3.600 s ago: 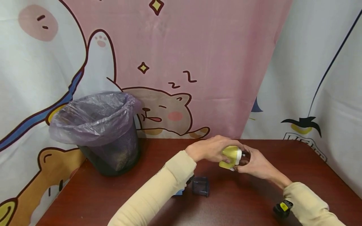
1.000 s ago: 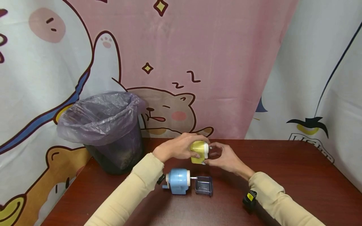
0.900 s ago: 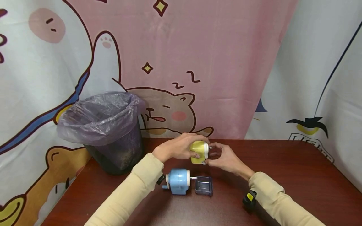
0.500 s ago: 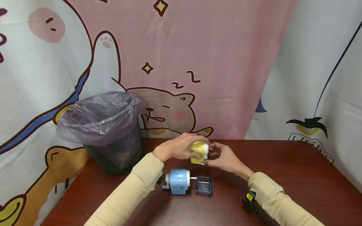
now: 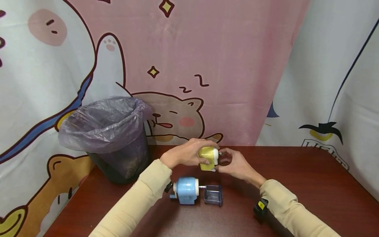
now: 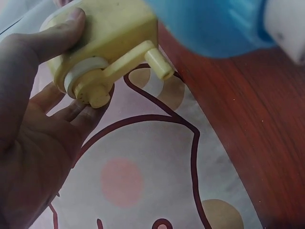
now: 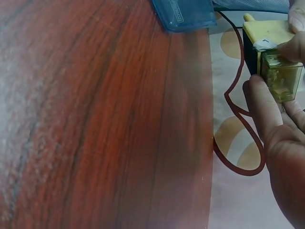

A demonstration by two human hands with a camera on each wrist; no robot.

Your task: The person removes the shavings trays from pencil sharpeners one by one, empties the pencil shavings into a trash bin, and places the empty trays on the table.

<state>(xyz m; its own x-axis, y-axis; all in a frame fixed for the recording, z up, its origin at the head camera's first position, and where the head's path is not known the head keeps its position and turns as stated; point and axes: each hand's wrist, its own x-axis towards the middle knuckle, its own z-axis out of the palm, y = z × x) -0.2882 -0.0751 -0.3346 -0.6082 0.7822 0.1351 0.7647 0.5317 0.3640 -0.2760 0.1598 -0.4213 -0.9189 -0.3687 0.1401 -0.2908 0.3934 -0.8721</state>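
Note:
My left hand (image 5: 186, 153) grips a yellow crank pencil sharpener (image 5: 207, 158) above the table. In the left wrist view, its crank handle (image 6: 131, 62) points away from the thumb. My right hand (image 5: 237, 166) is at the sharpener's other end, its fingers curled round a see-through yellow shavings drawer (image 7: 282, 78). The right wrist view shows this drawer sticking out from the sharpener body. Below the hands lies a light blue crank pencil sharpener (image 5: 186, 191), its metal shaft pointing right. A dark see-through drawer (image 5: 213, 195) lies just beyond that shaft.
A mesh bin (image 5: 133, 161) lined with a purple plastic bag (image 5: 103, 131) stands at the table's back left. Behind the reddish-brown table (image 5: 296, 184) hangs a cartoon-printed curtain (image 5: 231, 65).
Over the earlier seconds, both hands shifted left with the yellow sharpener, and the blue sharpener came out from behind the left sleeve. During the last second they have barely moved.

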